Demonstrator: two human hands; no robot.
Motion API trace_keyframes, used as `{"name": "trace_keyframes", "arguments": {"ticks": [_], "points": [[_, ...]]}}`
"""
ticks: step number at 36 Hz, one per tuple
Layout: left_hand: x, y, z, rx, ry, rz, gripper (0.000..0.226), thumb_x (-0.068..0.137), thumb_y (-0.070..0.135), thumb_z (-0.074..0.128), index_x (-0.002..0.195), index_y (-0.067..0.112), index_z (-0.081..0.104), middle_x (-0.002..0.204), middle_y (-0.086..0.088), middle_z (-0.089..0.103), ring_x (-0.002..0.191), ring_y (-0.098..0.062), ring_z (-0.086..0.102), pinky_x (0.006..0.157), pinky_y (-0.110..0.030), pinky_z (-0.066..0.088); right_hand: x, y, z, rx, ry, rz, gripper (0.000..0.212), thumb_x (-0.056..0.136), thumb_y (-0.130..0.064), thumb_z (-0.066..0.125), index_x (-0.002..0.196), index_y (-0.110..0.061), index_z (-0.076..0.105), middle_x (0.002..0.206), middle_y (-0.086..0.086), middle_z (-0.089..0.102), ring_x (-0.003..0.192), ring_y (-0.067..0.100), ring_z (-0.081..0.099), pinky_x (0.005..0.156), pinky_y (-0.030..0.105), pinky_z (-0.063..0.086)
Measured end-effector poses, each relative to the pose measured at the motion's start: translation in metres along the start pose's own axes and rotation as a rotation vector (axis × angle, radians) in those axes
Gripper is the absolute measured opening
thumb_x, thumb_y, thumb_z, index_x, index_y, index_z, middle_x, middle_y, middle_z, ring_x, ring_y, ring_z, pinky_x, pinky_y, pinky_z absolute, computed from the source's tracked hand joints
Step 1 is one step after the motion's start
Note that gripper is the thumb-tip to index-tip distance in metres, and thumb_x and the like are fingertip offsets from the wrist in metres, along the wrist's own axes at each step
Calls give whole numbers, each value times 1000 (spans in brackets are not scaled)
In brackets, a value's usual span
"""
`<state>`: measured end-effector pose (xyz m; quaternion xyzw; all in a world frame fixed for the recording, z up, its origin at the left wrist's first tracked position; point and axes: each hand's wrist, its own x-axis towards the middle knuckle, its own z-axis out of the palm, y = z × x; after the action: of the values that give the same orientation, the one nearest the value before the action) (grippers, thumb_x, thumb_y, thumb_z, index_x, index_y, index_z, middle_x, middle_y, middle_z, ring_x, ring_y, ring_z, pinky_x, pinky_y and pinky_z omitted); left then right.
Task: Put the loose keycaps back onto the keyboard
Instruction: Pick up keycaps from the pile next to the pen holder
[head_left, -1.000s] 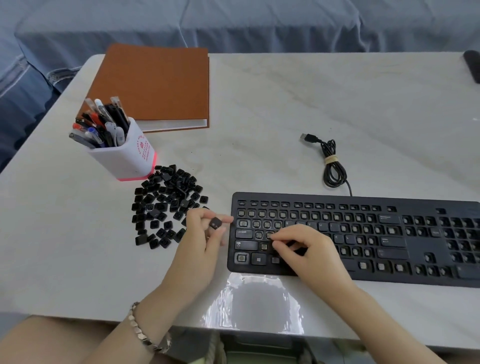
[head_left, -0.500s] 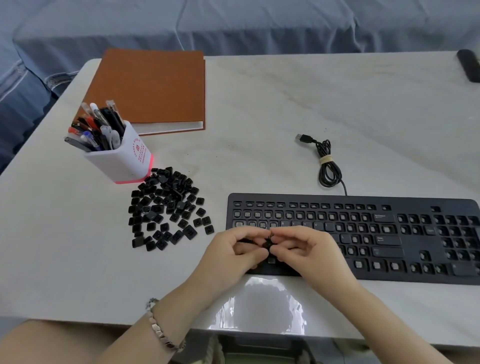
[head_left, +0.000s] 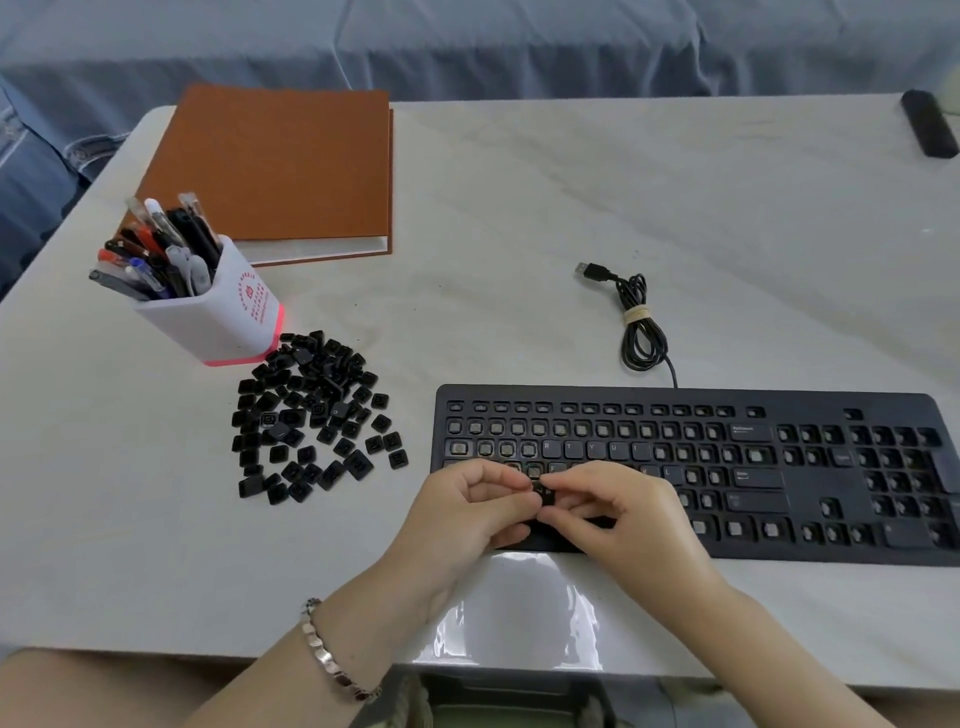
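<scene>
The keyboard (head_left: 831, 402) lies at 4 o'clock on the tabletop (head_left: 519, 234), its long side parallel to the near edge. Most of its sockets are bare. A few caps are seated, among them a run in the upper letter row and some wide keys toward 3 o'clock.

Over its 9 o'clock end the left hand (head_left: 467, 514) and right hand (head_left: 623, 514) meet fingertip to fingertip with one black keycap (head_left: 543, 493) between them. Each grip is clamped on it, thumb and forefinger pinching, over the lower letter rows. I cannot tell whether it touches the keyboard.

The pile (head_left: 311, 415) of loose keycaps lies at 9 o'clock of the keyboard, near it but apart. A pen cup (head_left: 223, 317) stands just beside the pile's 11 o'clock edge, with a brown book (head_left: 280, 171) beyond it toward 12. The coiled cable (head_left: 641, 332) lies at 12 o'clock of the keyboard. A bracelet (head_left: 332, 660) circles the left wrist.
</scene>
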<state>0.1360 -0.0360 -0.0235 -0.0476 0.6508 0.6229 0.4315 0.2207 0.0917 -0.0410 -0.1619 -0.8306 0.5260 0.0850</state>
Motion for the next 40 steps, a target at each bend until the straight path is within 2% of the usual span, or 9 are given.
{"name": "trace_keyframes", "arguments": {"ticks": [4, 8, 10, 13, 16, 21, 28, 34, 40], "points": [[2, -3, 3, 85, 10, 93, 6, 84, -2, 64, 85, 3, 65, 72, -8, 69, 67, -10, 68, 62, -17, 54, 2, 9, -6, -124, -12, -57, 22, 72, -6, 77, 92, -15, 74, 80, -20, 61, 81, -2, 60, 70, 6, 46], [14, -19, -3, 670, 121, 569, 13, 92, 8, 55, 94, 14, 66, 92, 6, 65, 85, -1, 60, 76, -10, 46, 7, 16, -23, -176, 30, 2, 22, 72, -7, 77, 90, -19, 73, 78, -15, 63, 82, 4, 59, 72, 8, 45], [21, -27, -4, 913, 170, 789, 21, 92, 12, 49, 103, 11, 67, 101, 5, 62, 94, -2, 53, 87, -7, 38, 10, 19, -33, -175, 62, 36, 25, 73, -6, 76, 86, -26, 71, 76, -14, 63, 80, 4, 58, 71, 8, 45], [34, -41, 1, 1117, 202, 942, 33, 89, 20, 45, 111, 7, 66, 112, -5, 63, 107, -12, 50, 96, -20, 36, 14, 20, -47, -196, 107, 74, 30, 73, -8, 75, 83, -34, 65, 74, -15, 63, 75, -3, 57, 69, 3, 41], [44, -50, 9, 1220, 228, 970, 39, 89, 26, 45, 118, 9, 63, 127, -10, 58, 123, -20, 45, 100, -37, 36, 22, 21, -58, -219, 133, 117, 20, 74, -7, 75, 87, -22, 70, 73, -15, 62, 70, -10, 55, 67, 1, 39], [52, -52, 17, 1335, 269, 921, 44, 89, 36, 43, 126, 19, 59, 138, -13, 50, 133, -27, 40, 111, -44, 22, 37, 24, -61, -286, 136, 119, 17, 76, -10, 74, 92, -16, 72, 73, -14, 61, 67, -8, 54, 68, 1, 39], [55, -55, 18, 1395, 309, 913, 47, 89, 38, 42, 130, 21, 56, 141, -18, 46, 134, -33, 39, 110, -46, 25, 50, 29, -48, -413, 36, 101, 19, 77, -17, 74, 96, -17, 72, 79, -10, 59, 72, 2, 53, 75, 17, 42], [54, -60, 14, 1364, 429, 911, 45, 88, 38, 44, 131, 27, 54, 143, -28, 37, 134, -44, 33, 110, -52, 22, 54, 26, -47, -458, 15, 128, 20, 78, -18, 73, 99, -16, 73, 85, 0, 65, 77, 12, 55, 82, 27, 45], [48, -64, -5, 1385, 520, 804, 55, 89, 44, 38, 140, 23, 39, 145, -30, 31, 138, -44, 26, 111, -54, 22, 56, 21, -45, -522, -7, 186, 21, 81, -20, 71, 102, -20, 73, 87, -1, 66, 85, 18, 59, 85, 36, 47]]}}
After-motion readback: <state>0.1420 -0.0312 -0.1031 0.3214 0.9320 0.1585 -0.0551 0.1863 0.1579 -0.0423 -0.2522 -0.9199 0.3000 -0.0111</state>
